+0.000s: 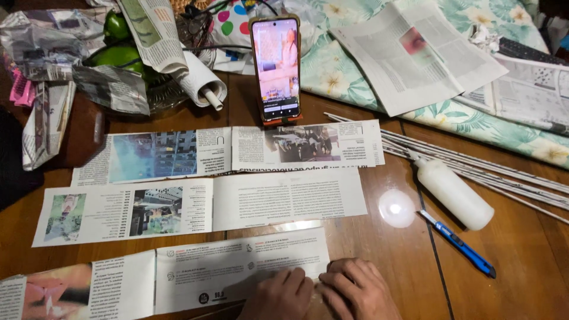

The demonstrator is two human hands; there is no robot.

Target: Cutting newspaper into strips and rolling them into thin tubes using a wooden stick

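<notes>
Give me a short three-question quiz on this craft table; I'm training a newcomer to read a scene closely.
1. True or false: both hands, left hand and right hand, rest on the nearest newspaper strip.
2. Multiple choice: what lies just right of the white glue bottle? A) scissors B) a blue utility knife C) a ruler
3. How many cut newspaper strips lie side by side in front of the upright phone?

Key
1. True; they press its right end.
2. B.
3. Three, with the rolled paper sticks to their right.
</notes>
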